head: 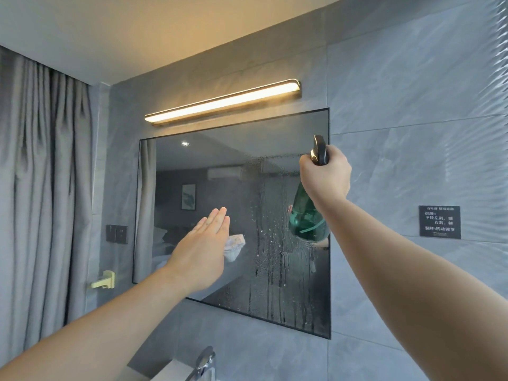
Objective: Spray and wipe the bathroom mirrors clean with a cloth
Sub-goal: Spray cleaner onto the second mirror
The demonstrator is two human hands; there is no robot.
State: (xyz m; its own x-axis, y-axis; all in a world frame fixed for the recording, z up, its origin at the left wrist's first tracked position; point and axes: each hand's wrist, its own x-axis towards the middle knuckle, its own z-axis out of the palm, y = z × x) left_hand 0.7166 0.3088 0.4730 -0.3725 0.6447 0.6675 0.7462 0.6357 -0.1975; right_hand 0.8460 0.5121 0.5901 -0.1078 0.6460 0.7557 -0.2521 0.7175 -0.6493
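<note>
A rectangular wall mirror (pixel 198 166) hangs on grey tile; its right half is covered in droplets and runs of spray. My right hand (pixel 325 174) grips the neck of a green spray bottle (pixel 305 215) with a black trigger head, held up close to the mirror's right edge. My left hand (pixel 203 248) is raised flat before the lower middle of the glass, fingers straight and together. A small pale cloth (pixel 234 247) shows from under its palm, against the mirror. The thumb is hidden.
A lit bar lamp (pixel 222 103) is mounted above the mirror. Grey curtains (pixel 41 174) hang at the left, beside a wall switch (pixel 116 234) and a brass holder (pixel 104 280). A chrome tap (pixel 203 362) stands below. A black notice (pixel 439 221) is on the right wall.
</note>
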